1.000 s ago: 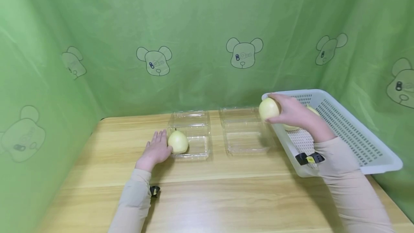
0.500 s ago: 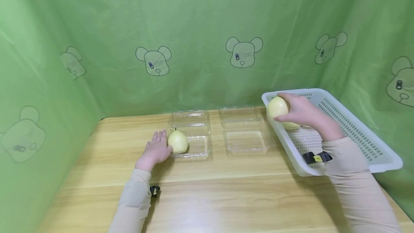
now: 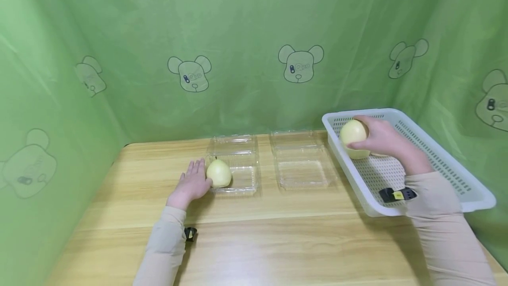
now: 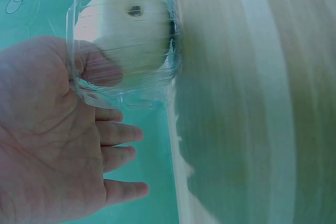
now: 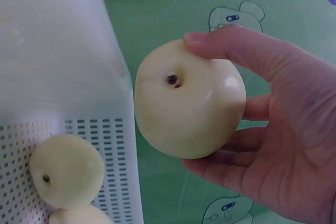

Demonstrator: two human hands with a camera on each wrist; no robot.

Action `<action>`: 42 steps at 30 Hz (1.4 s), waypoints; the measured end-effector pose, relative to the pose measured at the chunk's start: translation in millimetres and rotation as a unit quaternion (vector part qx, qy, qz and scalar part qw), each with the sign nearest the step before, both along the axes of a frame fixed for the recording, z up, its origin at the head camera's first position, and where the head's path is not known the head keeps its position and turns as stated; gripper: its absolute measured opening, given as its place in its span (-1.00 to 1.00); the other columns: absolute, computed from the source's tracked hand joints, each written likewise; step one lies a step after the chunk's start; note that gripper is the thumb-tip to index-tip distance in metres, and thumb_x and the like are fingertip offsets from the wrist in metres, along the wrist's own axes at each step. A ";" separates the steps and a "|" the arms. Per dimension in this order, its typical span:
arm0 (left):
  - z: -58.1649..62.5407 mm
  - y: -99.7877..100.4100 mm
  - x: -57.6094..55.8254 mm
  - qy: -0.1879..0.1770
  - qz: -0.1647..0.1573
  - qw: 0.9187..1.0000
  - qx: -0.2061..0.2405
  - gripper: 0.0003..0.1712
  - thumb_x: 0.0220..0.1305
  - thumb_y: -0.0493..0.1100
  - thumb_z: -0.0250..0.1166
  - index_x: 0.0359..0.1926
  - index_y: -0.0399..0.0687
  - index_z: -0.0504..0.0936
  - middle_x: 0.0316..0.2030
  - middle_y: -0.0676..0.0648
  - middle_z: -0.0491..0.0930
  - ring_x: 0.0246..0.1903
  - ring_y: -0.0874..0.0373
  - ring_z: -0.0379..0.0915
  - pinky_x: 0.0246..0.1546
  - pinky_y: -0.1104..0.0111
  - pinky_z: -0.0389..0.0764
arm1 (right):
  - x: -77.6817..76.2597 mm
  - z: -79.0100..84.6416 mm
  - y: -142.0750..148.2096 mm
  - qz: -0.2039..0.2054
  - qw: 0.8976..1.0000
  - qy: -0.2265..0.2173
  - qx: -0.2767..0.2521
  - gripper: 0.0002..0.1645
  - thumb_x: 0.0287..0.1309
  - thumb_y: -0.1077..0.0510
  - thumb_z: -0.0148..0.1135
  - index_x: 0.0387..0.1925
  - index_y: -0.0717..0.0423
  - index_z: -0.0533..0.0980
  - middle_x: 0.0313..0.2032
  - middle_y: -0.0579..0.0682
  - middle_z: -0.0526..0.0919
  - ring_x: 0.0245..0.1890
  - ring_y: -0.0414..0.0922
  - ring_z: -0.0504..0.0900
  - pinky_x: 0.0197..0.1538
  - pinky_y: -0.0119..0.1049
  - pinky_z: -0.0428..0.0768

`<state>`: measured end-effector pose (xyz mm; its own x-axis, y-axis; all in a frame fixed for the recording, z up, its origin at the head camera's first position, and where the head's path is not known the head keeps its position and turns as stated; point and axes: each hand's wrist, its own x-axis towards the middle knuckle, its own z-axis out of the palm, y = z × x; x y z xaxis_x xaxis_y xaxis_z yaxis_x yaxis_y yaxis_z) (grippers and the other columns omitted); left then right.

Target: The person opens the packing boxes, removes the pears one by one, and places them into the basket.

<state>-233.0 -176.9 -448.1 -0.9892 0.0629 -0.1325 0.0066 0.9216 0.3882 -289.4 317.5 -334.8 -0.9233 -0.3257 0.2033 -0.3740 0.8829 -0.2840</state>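
Note:
My right hand (image 3: 382, 138) grips a pale yellow pear (image 3: 353, 132) between thumb and fingers, above the far left part of the white basket (image 3: 452, 175). The right wrist view shows the dark end of this pear (image 5: 189, 103), with the thumb on top and fingers underneath. Lower down in the basket lies another pear (image 5: 67, 171), touching one more. My left hand (image 3: 191, 186) is at the left side of a clear plastic clamshell box (image 3: 246, 180), fingers straight. Its thumb shows through the plastic beside the pear (image 4: 126, 30) in that box.
A second open clear clamshell box (image 3: 303, 173) stands between the first box and the basket. Green curtains (image 3: 246, 21) with bear-head prints enclose the wooden table (image 3: 254, 242) at the back and sides.
My right hand has moved rightward with the pear, from the basket's left rim to over its inside. The left hand and the boxes have stayed in place.

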 end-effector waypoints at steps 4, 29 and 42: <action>0.0 0.3 0.0 -0.001 0.001 1.000 0.001 -0.13 0.35 -0.03 -0.09 0.52 -0.30 -0.23 0.53 -0.32 -0.19 0.53 -0.25 -0.37 0.46 -0.26 -0.16 | -3.6 -4.6 9.6 -0.003 1.000 -0.002 -0.005 0.04 -0.15 -0.08 0.51 0.27 0.39 0.29 -0.03 0.45 0.57 -0.13 0.31 0.58 -0.09 0.28 0.55; -0.4 -1.7 -1.6 -0.009 0.002 1.000 0.009 -0.11 0.34 -0.02 -0.08 0.52 -0.29 -0.24 0.53 -0.31 -0.18 0.53 -0.24 -0.39 0.46 -0.25 -0.17 | -17.5 -28.7 53.7 -0.034 0.999 -0.037 -0.011 0.14 -0.09 -0.14 0.47 0.27 0.58 0.20 -0.03 0.57 0.51 -0.17 0.34 0.57 -0.14 0.28 0.55; 0.3 -2.8 -0.4 -0.013 0.001 1.000 0.014 -0.12 0.36 -0.02 -0.08 0.52 -0.28 -0.25 0.53 -0.31 -0.18 0.53 -0.24 -0.39 0.46 -0.25 -0.17 | -21.6 -39.3 73.4 -0.040 0.998 -0.053 -0.012 0.07 -0.08 -0.13 0.46 0.21 0.58 0.26 -0.07 0.53 0.54 -0.17 0.28 0.58 -0.18 0.11 0.57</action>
<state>-233.4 -179.7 -447.8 -0.9857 0.0644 -0.1557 -0.0058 0.9105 0.4134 -311.0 390.9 -374.1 -0.9626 -0.2473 0.1105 -0.2705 0.9012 -0.3387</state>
